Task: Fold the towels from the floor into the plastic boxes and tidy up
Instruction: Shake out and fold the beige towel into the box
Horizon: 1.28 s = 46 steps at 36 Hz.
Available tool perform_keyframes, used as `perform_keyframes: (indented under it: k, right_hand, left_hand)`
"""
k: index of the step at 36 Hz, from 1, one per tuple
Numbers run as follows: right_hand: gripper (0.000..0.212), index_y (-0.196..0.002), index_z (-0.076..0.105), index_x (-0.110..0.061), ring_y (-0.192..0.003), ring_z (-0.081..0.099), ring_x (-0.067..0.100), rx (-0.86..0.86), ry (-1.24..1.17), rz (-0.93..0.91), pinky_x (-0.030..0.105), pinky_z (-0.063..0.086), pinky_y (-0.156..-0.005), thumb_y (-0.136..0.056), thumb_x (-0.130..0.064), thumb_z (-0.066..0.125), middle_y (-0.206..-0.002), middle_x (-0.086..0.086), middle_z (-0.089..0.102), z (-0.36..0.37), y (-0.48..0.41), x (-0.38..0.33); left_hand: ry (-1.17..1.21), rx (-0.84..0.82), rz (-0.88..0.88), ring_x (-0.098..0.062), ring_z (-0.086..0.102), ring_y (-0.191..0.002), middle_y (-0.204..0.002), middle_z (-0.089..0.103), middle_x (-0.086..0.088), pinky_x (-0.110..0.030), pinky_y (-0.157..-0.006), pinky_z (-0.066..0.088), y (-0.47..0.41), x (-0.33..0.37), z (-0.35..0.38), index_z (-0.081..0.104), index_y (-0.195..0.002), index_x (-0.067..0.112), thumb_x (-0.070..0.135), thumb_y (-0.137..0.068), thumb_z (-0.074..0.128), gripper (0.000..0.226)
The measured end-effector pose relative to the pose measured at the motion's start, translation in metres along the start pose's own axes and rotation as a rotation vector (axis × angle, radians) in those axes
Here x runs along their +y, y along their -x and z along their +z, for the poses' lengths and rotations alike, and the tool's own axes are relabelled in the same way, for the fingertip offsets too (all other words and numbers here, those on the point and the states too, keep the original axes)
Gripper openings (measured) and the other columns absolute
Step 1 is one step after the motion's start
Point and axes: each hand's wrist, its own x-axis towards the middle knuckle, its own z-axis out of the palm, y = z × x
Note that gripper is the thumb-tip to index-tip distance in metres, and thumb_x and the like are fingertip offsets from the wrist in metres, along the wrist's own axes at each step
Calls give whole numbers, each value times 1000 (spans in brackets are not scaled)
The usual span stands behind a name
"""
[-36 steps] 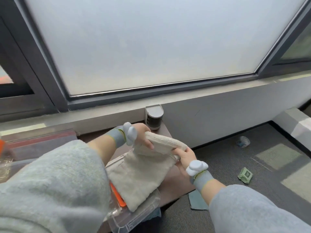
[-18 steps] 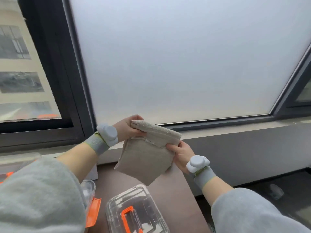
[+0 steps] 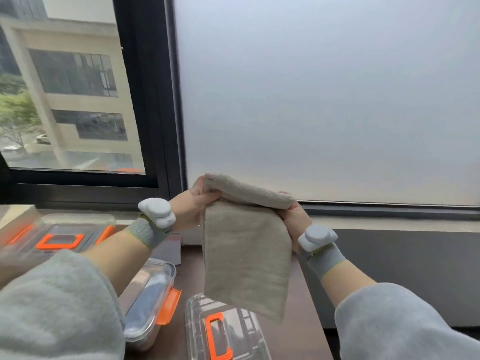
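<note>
Nearest you, just below the hanging towel's bottom corner, a clear lid with an orange handle (image 3: pixel 220 333) lies flat on the dark table (image 3: pixel 302 302). To the left of the towel, and partly behind your left forearm, sits an open plastic box (image 3: pixel 149 300) with an orange clip on its side; something pale blue-grey lies inside, probably a folded towel, though the blur there leaves that unsure. Farther left of the towel, a stack of closed boxes with orange fittings (image 3: pixel 58 237) rests near the sill.

The beige towel (image 3: pixel 245 258) is up off the table, held in the air over its far end, already doubled over along the top and hanging in a narrow panel. Your left hand (image 3: pixel 196 203) is closed around the top left corner of that fold, and your right hand (image 3: pixel 294 219) is closed around the top right corner, fingers wrapped over the thick rolled edge. Beyond the towel are the dark window frame (image 3: pixel 153 100) and the frosted pane (image 3: pixel 324 94).

You look to be midway through folding. The next move likely calls for bringing the two corners together, or laying the panel down on the table, to halve it again so that it fits a box. Keep the edges matched as you do it, since the hanging layers can slip apart.
</note>
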Motion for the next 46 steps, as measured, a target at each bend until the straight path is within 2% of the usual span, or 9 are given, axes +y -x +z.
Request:
perform_keyframes:
  k: [6,17,22,26,30,35,37,41,46]
  right_hand:
    - [36,-80,56,-18,-55,63,11,-48,-85,36,22,53,-51,-91,14,42,-63,-1,66,8,-5,8]
    - [56,-55,61,-22,-72,57,25,-180,51,14,30,47,-60,-84,21,39,-80,7,67,43,-13,28]
    - [57,-53,61,-19,-87,63,29,-268,54,23,36,54,-73,-82,25,41,-99,4,68,61,-9,37]
    - [36,-82,63,-21,-80,57,28,-288,-16,88,34,49,-67,-90,11,48,-95,13,61,83,-3,45]
    - [30,-124,53,-4,-107,57,35,-351,220,333,44,45,-91,-98,-18,47,-117,25,59,104,4,58]
    - [13,-92,50,-14,-80,57,6,-433,146,640,13,42,-72,-99,-19,39,-75,4,52,136,15,89]
    - [26,-100,57,-13,-114,59,9,-447,109,628,20,43,-100,-101,-26,34,-89,5,64,152,20,99]
    - [75,-131,54,-23,-122,54,25,-614,-32,740,47,37,-107,-88,-72,18,-130,6,60,170,21,109]
    - [37,-133,48,-19,-104,66,25,-547,76,643,35,57,-76,-96,-18,48,-122,7,65,190,23,128]
  left_hand:
    - [10,46,-255,-30,52,-114,-129,54,-12,-44,-97,44,23,-13,-8,49,-135,24,27,-83,63,53]
    - [67,140,-301,-30,60,-116,-126,62,-12,-39,-94,53,69,13,-13,58,-127,10,74,-74,50,84]
    - [-12,403,-324,-16,60,-53,-68,61,-4,-22,-48,48,87,9,-15,62,-86,9,30,-88,59,21]
    - [-91,541,-259,-9,41,-42,-48,43,4,-22,-43,32,103,5,-32,46,-66,13,9,-89,56,26]
    - [-99,631,-232,-13,61,-60,-65,63,-2,-25,-59,52,129,4,-50,62,-91,1,5,-89,59,5]
    - [-250,730,-211,-25,64,-103,-110,67,-9,-39,-93,51,171,-18,-85,54,-119,14,9,-92,59,28]
    - [-329,761,-196,-20,57,-118,-125,62,-7,-36,-105,43,187,-30,-98,43,-136,18,8,-93,57,47]
    - [-487,735,-170,17,53,-99,-121,61,15,2,-77,41,199,-39,-110,41,-137,26,8,-93,56,50]
    - [-368,806,-136,10,62,-76,-90,66,17,-6,-66,47,215,-53,-128,51,-123,20,-3,-89,58,42]
